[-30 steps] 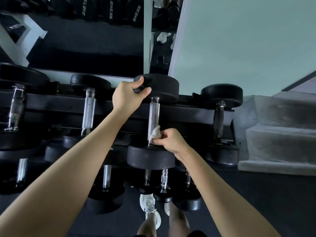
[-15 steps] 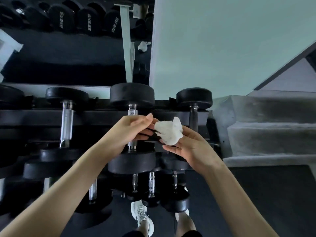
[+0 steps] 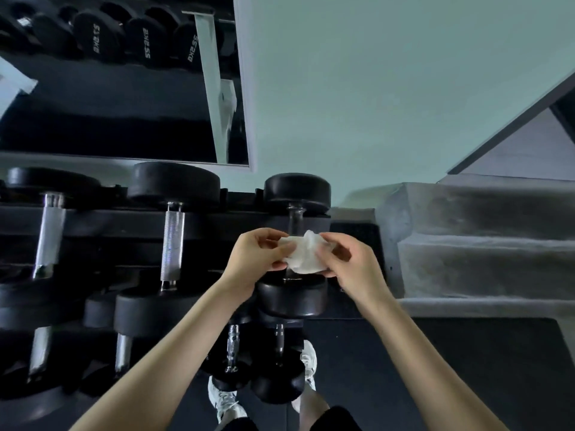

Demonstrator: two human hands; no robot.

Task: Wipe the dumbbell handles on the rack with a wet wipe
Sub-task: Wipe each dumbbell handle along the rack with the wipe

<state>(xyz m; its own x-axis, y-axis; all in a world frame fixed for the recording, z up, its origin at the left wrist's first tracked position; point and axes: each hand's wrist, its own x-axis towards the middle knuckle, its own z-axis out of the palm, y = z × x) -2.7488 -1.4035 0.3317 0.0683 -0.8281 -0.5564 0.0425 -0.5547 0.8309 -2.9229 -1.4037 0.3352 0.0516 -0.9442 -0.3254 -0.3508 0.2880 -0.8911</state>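
- Down at the bottom edge of my view, a white shoe stands on the dark floor mat, close to the foot of the rack.
- On the rack's lower tier, just above the shoe, I see two small dumbbells side by side, their chrome handles running away from me.
- Higher up, the left hand pinches the left side of the wet wipe between thumb and fingers.
- The right hand grips the wipe's right side with its fingers curled into it. The wipe is crumpled into a bunch between the two hands.
- The wipe is in front of the handle of the end dumbbell, which lies at the right end of the rack's top tier. I cannot tell whether wipe and handle touch.
- Further left on the same tier lies the middle dumbbell. Its knurled handle is bare and well apart from both hands.
- Behind the rack, a mirror reflects more dumbbells, and a pale wall rises to its right.
- Grey steps sit beyond the rack's right end.
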